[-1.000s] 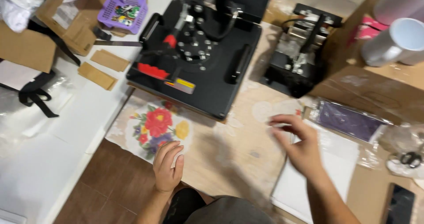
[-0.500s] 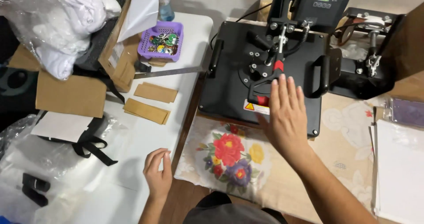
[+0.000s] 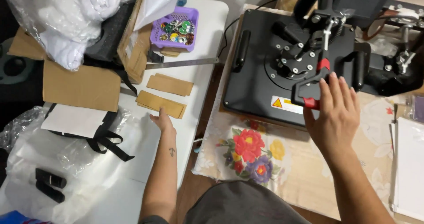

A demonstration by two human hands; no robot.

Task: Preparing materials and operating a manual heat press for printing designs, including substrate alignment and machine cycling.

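My right hand (image 3: 336,111) hovers with spread fingers at the front of a black heat press (image 3: 289,65), its fingertips beside the press's black handle with a red tip (image 3: 311,89). My left hand (image 3: 162,120) reaches across the white table (image 3: 201,27) and its fingers touch the near edge of a stack of brown cardboard strips (image 3: 161,104). A second brown strip (image 3: 170,84) lies just beyond. Neither hand holds anything.
A flowered cloth (image 3: 251,151) lies under the press. A purple basket of round badges (image 3: 175,29), a metal ruler (image 3: 181,63), cardboard flaps (image 3: 81,87), white plastic bags (image 3: 62,16), black straps (image 3: 104,140) and white sheets (image 3: 408,166) surround the work area.
My left hand has stretched forward from the table edge to the brown strips. My right hand has slid right along the press to the red-tipped handle. The view has shifted slightly.
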